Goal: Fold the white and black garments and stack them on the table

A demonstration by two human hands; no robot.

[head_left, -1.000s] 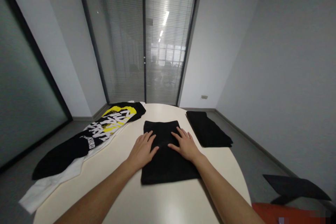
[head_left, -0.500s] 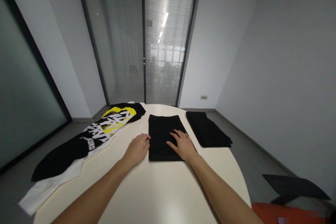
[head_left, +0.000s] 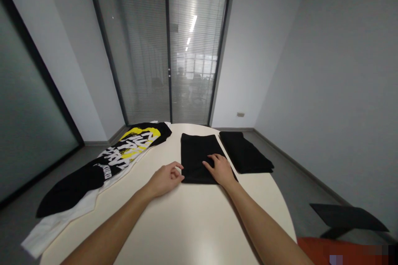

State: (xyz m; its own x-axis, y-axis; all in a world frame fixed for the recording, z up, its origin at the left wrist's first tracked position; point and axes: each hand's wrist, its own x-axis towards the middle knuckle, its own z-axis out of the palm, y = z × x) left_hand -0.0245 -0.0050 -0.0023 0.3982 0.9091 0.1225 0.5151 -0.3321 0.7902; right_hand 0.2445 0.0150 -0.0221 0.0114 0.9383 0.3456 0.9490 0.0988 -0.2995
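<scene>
A folded black garment [head_left: 197, 151], roughly rectangular, lies flat near the middle of the table. On its right part rests my right hand [head_left: 221, 169], fingers stretched over the fabric and slightly bent. My left hand [head_left: 165, 179] is at the garment's lower left edge, its fingers loosely curled and apart, the tips at or just beside the cloth. Nothing shows between them. Just right of this garment lies a second folded black cloth item [head_left: 245, 153].
Black clothing [head_left: 74, 186] with a yellow and white print, along with white cloth [head_left: 62, 221], spreads along the left side of the round-edged pale table [head_left: 186, 223]. A dark chair part [head_left: 350, 216] and a red surface [head_left: 314, 248] are at lower right. Glass panels with blinds stand behind.
The black garment has shifted a little to the right and away from me, its near edge now farther off. My right hand moved along with it; my left hand's fingers spread apart somewhat.
</scene>
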